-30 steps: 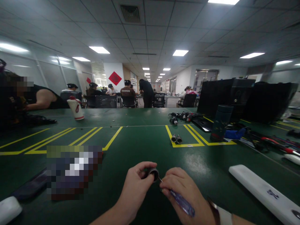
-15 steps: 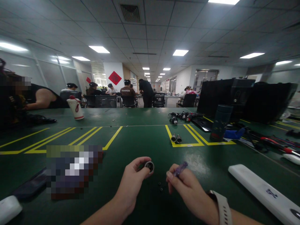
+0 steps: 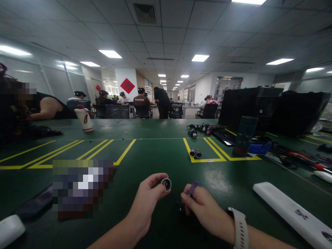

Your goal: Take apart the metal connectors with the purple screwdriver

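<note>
From where I'm standing, the left hand (image 3: pixel 147 197) is pinching a round metal cup (image 3: pixel 169 183) between thumb and fingers, holding it above the table (image 3: pixel 153 154) with its open end facing the wearer. The right hand (image 3: pixel 203 209) is gripping a purple-handled screwdriver (image 3: pixel 192 188), handle now pointing up; a second ago it was slanting down and the shaft was reaching toward the cup. Now those fingers are hovering lower, right beside small black bits (image 3: pixel 176 202), while the cup is staying almost where it was half a second ago.
</note>
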Motion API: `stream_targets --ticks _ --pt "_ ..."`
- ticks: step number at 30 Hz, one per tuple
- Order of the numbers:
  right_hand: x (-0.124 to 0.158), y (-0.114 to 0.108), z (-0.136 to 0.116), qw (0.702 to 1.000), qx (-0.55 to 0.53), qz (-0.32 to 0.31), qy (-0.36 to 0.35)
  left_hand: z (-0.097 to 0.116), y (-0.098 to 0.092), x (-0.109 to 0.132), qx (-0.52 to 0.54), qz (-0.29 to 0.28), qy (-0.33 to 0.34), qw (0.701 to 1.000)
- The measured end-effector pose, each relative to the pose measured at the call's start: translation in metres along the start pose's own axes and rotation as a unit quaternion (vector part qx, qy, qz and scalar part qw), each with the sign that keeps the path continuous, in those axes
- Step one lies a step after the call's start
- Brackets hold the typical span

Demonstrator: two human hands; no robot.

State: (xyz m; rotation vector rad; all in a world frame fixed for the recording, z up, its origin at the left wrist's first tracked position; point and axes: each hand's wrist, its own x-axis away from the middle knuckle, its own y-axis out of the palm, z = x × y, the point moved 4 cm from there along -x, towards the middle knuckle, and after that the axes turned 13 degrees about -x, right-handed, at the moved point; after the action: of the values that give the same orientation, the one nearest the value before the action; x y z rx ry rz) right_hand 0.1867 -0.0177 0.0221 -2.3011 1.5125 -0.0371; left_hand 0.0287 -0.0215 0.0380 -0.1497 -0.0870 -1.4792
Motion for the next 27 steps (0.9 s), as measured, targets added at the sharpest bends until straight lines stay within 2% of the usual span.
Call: stream_targets --ticks 2,5,9,12,14,16,20,23,27 --pt "-0.002 0.0 0.006 0.999 -0.035 0.0 0.028 0.001 0.0 0.001 0.002 0.005 -0.001 1.0" --pt "-0.005 0.002 0.013 0.982 -0.166 0.001 0.085 0.003 0.001 0.001 -0.001 0.007 0.001 1.0" --pt "-0.006 0.002 0.012 0.921 -0.366 0.022 0.134 0.002 0.001 0.001 0.002 0.004 -0.001 1.0" --pt "-0.004 -0.003 0.002 0.88 -0.459 0.035 0.114 0.001 0.0 0.001 -0.003 -0.006 -0.007 1.0" --pt "-0.003 -0.008 -0.007 0.877 -0.475 0.043 0.068 0.002 0.0 0.002 -0.011 -0.014 -0.005 1.0" --pt "-0.001 -0.013 -0.015 0.901 -0.431 0.054 0.008 0.002 0.001 0.003 -0.021 -0.023 -0.004 1.0" --pt "0.008 -0.012 -0.029 0.972 -0.21 0.047 -0.096 0.004 0.005 0.007 -0.042 -0.037 0.004 0.998" --pt "0.014 -0.007 -0.035 0.983 -0.085 0.028 -0.161 0.006 0.007 0.01 -0.063 -0.034 0.016 0.997" --pt "0.018 -0.003 -0.039 0.976 -0.031 0.023 -0.212 0.008 0.01 0.013 -0.07 -0.025 0.031 0.997"
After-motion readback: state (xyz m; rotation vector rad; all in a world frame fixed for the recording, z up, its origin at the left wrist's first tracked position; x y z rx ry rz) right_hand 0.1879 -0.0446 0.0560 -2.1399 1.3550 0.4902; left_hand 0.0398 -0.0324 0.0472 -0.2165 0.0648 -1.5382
